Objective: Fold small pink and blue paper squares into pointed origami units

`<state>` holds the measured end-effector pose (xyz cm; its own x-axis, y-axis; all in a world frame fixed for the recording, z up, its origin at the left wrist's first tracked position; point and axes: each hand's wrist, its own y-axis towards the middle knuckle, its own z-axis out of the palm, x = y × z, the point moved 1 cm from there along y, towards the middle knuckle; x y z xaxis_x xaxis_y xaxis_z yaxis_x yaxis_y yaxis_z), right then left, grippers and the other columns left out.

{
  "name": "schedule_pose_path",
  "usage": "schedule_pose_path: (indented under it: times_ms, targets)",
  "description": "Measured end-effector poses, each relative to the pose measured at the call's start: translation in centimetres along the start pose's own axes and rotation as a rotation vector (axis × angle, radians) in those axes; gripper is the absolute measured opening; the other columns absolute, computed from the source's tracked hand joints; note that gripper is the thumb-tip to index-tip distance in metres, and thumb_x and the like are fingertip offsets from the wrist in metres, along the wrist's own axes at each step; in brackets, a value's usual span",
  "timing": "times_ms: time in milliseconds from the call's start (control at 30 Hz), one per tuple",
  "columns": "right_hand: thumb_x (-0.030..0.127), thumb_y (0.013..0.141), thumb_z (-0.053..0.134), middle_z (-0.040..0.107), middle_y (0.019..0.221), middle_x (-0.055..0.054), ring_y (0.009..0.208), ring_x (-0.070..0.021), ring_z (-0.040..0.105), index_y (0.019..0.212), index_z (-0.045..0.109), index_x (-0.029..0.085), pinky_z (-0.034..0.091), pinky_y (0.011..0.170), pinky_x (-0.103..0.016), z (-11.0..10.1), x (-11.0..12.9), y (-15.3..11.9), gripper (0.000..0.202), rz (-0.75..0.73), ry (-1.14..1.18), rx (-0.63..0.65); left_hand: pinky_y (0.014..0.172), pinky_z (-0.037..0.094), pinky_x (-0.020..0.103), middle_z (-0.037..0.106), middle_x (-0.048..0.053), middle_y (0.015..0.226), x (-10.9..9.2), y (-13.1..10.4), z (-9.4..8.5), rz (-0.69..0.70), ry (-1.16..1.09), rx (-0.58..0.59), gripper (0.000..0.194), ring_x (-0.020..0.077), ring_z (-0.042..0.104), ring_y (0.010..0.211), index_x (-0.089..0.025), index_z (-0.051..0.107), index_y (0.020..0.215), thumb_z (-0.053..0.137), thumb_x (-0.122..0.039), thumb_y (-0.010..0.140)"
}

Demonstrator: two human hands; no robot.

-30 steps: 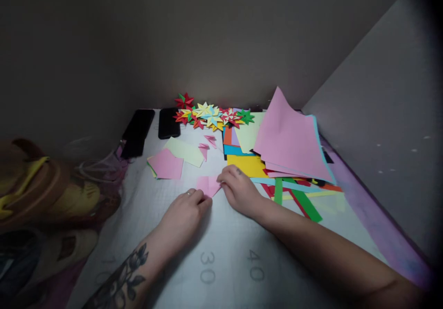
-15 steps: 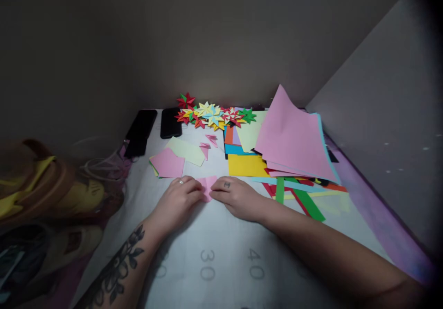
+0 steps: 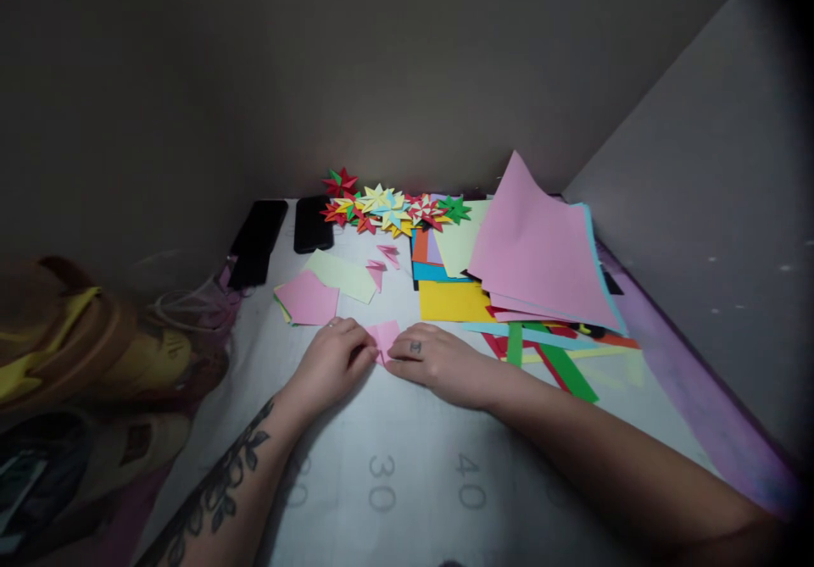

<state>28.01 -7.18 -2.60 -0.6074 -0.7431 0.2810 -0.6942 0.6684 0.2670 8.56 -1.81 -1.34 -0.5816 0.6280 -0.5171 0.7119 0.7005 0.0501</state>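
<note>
A small creased piece of pink paper (image 3: 385,336) lies on the white table surface between my hands. My left hand (image 3: 335,359) pinches its left side, with thumb and fingers together. At its right edge, my right hand (image 3: 438,362) is closed on the paper, the fingertips pressing near the lower corner. Two folded pink paper pieces (image 3: 376,274) sit just beyond. To the left, pink paper squares (image 3: 309,299) rest partly over a pale green sheet (image 3: 343,274).
Folded paper stars (image 3: 387,207) are heaped along the back wall. Two dark phones (image 3: 314,224) lie at back left. Pink sheets (image 3: 540,253) and coloured paper strips (image 3: 565,372) cover the right side. A brown and yellow bag (image 3: 127,347) stands at left.
Both hands stay at the pink paper. My left hand has rolled slightly, its thumb now showing more against the paper, and the fingers have shifted a little.
</note>
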Motion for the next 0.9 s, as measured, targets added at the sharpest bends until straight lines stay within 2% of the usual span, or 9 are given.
schedule_pose_path:
  times_ms: [133, 367, 533, 900]
  targets:
    - [0.024, 0.095, 0.044, 0.068, 0.097, -0.006, 0.093, -0.0172, 0.055, 0.103, 0.065, 0.021, 0.040, 0.081, -0.033, 0.05, -0.07, -0.03, 0.023, 0.017, 0.020, 0.019, 0.069, 0.037, 0.030, 0.060, 0.004, 0.075, -0.13, 0.35, 0.11, -0.055, 0.026, -0.004, 0.017, 0.0176, 0.052, 0.075, -0.018, 0.060, 0.073, 0.052, -0.026, 0.085]
    - [0.025, 0.096, 0.042, 0.067, 0.098, -0.006, 0.091, -0.0183, 0.056, 0.110, 0.063, 0.024, 0.039, 0.078, -0.032, -0.14, 0.02, 0.03, 0.025, 0.091, 0.087, 0.083, 0.070, 0.037, 0.029, 0.062, 0.003, 0.076, -0.11, 0.52, 0.28, -0.075, 0.055, -0.006, 0.016, 0.0172, 0.052, 0.074, -0.019, 0.060, 0.072, 0.053, -0.027, 0.084]
    - [0.029, 0.095, 0.043, 0.067, 0.089, -0.005, 0.082, -0.0168, 0.056, 0.100, 0.067, 0.020, 0.040, 0.073, -0.030, -0.40, 0.25, 0.49, 0.026, 0.165, 0.154, 0.085, 0.068, 0.037, 0.030, 0.061, 0.003, 0.073, -0.27, 0.77, 0.24, -0.083, 0.061, -0.005, 0.015, 0.0169, 0.052, 0.071, -0.018, 0.061, 0.070, 0.053, -0.025, 0.082]
    - [0.020, 0.093, 0.046, 0.066, 0.090, -0.004, 0.086, -0.0180, 0.054, 0.102, 0.065, 0.022, 0.038, 0.072, -0.031, 0.15, 0.14, 0.17, 0.021, 0.014, -0.042, 0.057, 0.069, 0.038, 0.031, 0.061, 0.003, 0.071, -0.27, 0.98, 0.58, -0.078, 0.087, -0.023, 0.014, 0.0177, 0.052, 0.071, -0.019, 0.060, 0.068, 0.055, -0.022, 0.080]
